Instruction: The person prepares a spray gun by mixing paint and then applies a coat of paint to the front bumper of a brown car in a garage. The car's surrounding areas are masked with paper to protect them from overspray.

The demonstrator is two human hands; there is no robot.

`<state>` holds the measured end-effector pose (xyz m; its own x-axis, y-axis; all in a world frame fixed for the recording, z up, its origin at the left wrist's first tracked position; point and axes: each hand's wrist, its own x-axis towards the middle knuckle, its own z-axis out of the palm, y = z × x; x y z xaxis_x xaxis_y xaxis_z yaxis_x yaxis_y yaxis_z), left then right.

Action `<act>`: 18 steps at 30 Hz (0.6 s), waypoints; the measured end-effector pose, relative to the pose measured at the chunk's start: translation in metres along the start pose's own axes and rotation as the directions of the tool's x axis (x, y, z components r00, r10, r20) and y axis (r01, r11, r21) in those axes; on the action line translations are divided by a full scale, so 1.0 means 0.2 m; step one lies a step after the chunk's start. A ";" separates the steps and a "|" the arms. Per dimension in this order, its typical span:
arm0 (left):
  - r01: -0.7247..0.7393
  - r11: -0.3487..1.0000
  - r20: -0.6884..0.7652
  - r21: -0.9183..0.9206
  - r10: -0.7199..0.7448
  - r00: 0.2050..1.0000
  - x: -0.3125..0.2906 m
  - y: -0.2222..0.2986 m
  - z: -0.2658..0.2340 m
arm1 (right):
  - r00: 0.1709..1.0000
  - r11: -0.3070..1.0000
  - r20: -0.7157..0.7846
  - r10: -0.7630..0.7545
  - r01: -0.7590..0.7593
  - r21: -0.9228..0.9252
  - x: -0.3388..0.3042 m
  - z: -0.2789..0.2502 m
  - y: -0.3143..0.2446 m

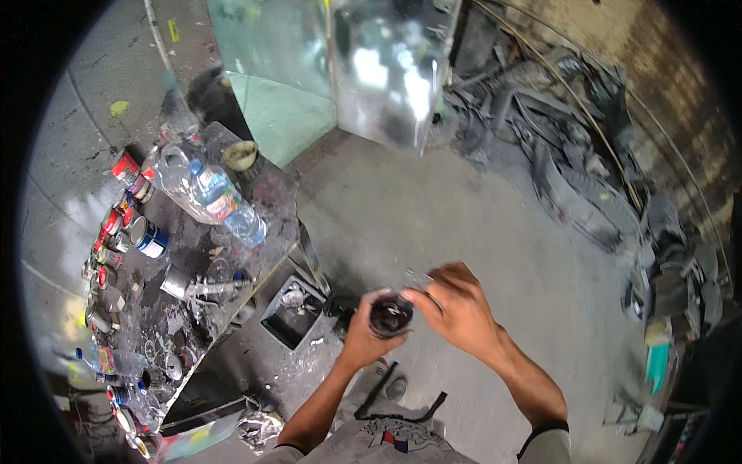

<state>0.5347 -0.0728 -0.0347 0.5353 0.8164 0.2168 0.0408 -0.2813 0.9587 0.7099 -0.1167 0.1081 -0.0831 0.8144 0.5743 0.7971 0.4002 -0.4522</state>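
My left hand [362, 340] is wrapped round a small round cup [390, 315] with something dark and glossy inside, held in front of my body. Over the cup's right rim is my right hand [462, 311], its thumb and fingers drawn together in a pinch. A small clear, shiny piece [418, 278] shows at those fingertips; its kind is too blurred to make out. Whether that piece touches the cup, I cannot tell.
A paint-stained bench [255, 267] runs along the left. It carries a clear plastic bottle [232, 207], a blue paint can [148, 237], a bowl [240, 155] and several tins. Below stands a black tray [290, 325]. Dark scrap parts [572, 178] lie along the right wall.
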 end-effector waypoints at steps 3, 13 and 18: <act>0.116 0.993 0.061 -0.024 -0.115 0.992 0.24 -0.08 0.13 | 0.990 0.995 0.105 0.095 -0.094 -0.014 0.02 -0.06 0.29; 0.022 0.998 -0.098 0.060 -0.016 0.995 1.42 -0.40 0.18 | 0.993 0.988 -0.019 -0.116 0.117 0.096 0.82 0.09 1.35; 0.056 0.997 -0.151 -0.053 -0.064 0.986 2.09 -0.45 0.04 | 0.991 0.962 0.079 -0.112 0.088 0.260 1.41 0.19 1.73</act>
<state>0.7621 0.2890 -0.0318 0.3977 0.8996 0.1805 0.0262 -0.2078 0.9778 0.9388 0.2677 0.0870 -0.2189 0.7950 0.5658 0.6037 0.5659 -0.5615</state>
